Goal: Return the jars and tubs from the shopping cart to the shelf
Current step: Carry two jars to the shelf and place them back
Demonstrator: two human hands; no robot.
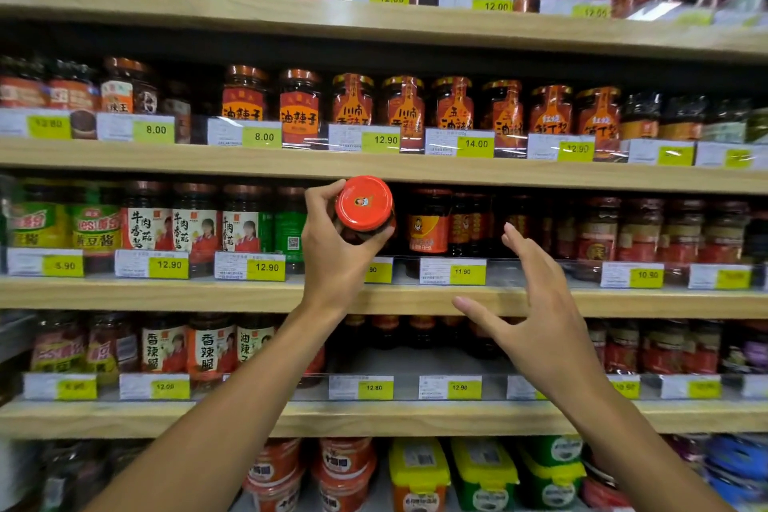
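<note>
Head view. Two bare forearms reach up from bottom edge toward shelf. Left hand grips jar by its body, fingers and thumb curled round glass below red lid, lid tilted toward camera. Jar held at mouth of third shelf row, in gap left of jar with orange label. Right hand holds nothing, fingers spread apart, near shelf edge. Yellow price tags line shelf fronts.
</note>
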